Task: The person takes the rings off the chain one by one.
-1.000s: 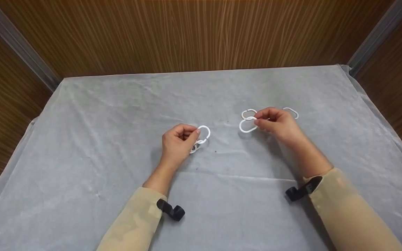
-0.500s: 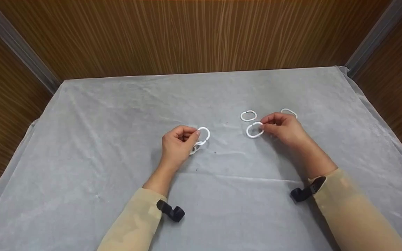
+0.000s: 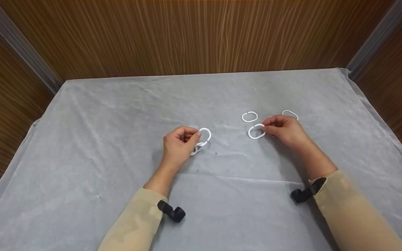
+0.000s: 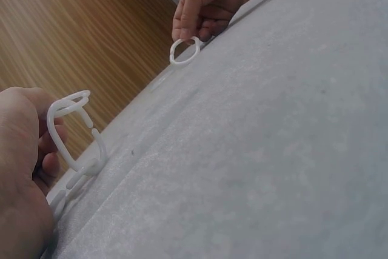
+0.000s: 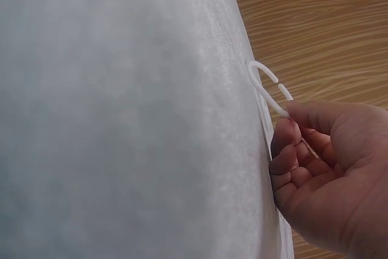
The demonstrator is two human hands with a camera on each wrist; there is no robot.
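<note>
A short chain of white rings [image 3: 201, 139] is pinched in the curled fingers of the left hand [image 3: 178, 146], just left of frame centre, its lower links touching the grey cloth [image 3: 117, 139]. Right of centre, a single ring [image 3: 256, 131] is gripped between thumb and fingertips of the right hand [image 3: 284, 130]. Two loose rings are seen on the cloth nearby: one [image 3: 249, 116] just above the held ring, another [image 3: 290, 114] beyond the knuckles.

White rings [image 3: 256, 131], seemingly grey cloth [image 3: 117, 115]
</note>
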